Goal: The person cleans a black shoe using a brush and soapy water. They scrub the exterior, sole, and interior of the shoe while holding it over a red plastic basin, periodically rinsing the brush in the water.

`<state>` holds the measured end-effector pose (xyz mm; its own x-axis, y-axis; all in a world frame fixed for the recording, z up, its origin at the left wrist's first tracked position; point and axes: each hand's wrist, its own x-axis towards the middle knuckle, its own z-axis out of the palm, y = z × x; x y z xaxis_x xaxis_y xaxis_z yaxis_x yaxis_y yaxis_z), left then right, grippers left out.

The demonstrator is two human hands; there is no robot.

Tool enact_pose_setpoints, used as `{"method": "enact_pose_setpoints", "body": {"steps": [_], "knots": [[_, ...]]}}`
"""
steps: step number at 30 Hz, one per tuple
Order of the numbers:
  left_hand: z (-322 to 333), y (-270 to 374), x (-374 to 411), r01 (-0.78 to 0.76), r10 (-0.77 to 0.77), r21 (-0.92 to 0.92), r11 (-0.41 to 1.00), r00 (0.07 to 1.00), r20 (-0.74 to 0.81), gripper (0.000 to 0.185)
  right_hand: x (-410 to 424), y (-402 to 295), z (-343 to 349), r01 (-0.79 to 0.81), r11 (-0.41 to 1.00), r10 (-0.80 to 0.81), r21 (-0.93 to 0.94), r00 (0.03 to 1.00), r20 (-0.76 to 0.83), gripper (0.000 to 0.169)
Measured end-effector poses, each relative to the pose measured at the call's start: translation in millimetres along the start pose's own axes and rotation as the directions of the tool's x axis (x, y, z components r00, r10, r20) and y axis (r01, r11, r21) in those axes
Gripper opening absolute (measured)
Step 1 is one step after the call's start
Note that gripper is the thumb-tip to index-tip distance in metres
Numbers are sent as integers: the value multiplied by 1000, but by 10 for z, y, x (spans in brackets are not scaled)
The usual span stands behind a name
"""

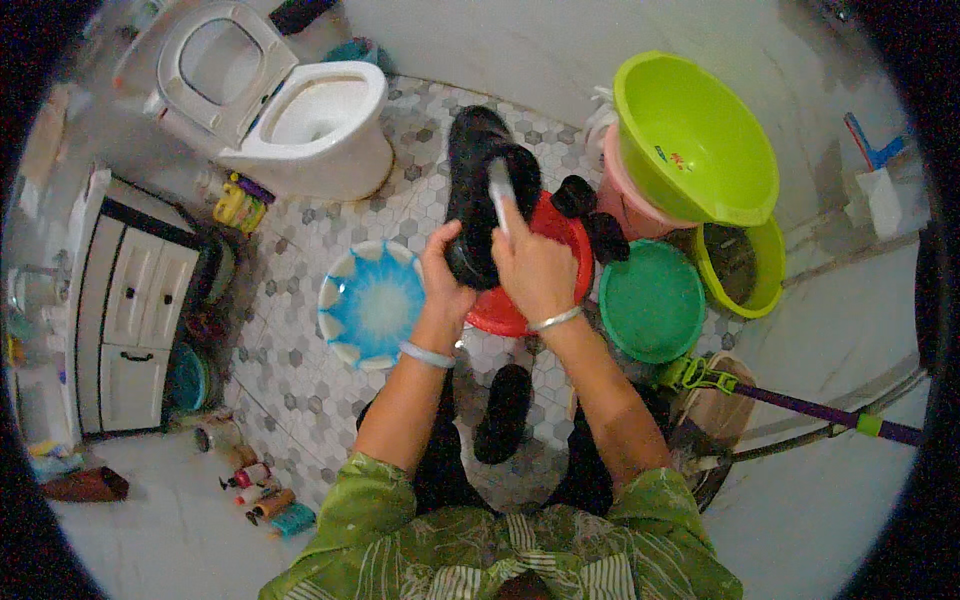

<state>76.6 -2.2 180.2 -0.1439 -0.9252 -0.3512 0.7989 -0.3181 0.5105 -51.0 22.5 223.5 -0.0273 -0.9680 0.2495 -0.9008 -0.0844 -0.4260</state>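
Note:
My left hand [444,262] grips a black shoe [471,187] near one end and holds it up over a red basin [499,315]. In my right hand [536,262] is a light-coloured handle [501,191], probably a brush's, which lies against the shoe. Its working end is hard to make out against the black. A white and blue basin [371,304] stands on the floor, left of my left hand. Between my legs lies a flat black insole or shoe [504,414]. Two dark objects [574,196], too unclear to name, are by the red basin's right rim.
A toilet [322,135] with its lid raised stands at upper left, a white cabinet [135,300] below it. At right are a lime basin [697,142] on a pink bucket [634,195], a green basin [652,300], and a purple pole [802,405]. Several bottles [262,495] lie lower left.

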Motion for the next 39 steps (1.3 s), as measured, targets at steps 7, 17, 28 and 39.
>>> {"method": "enact_pose_setpoints", "body": {"steps": [7, 17, 28, 39], "knots": [[-73, 207, 151, 6, -19, -164, 986, 997, -77, 33, -106, 32, 38, 131, 989, -128, -61, 990, 53, 46], [-246, 354, 215, -70, 55, -237, 969, 996, -70, 38, -230, -79, 25, 247, 962, -234, -119, 966, 110, 45], [-54, 110, 148, -6, 11, -152, 988, 1000, 30, 36, 57, -19, 117, -117, 828, 88, 549, 993, 79, 41], [-129, -7, 185, 15, -13, -163, 987, 1000, 15, 36, 85, 168, 241, -17, 984, 16, 175, 1000, 9, 37]]}}
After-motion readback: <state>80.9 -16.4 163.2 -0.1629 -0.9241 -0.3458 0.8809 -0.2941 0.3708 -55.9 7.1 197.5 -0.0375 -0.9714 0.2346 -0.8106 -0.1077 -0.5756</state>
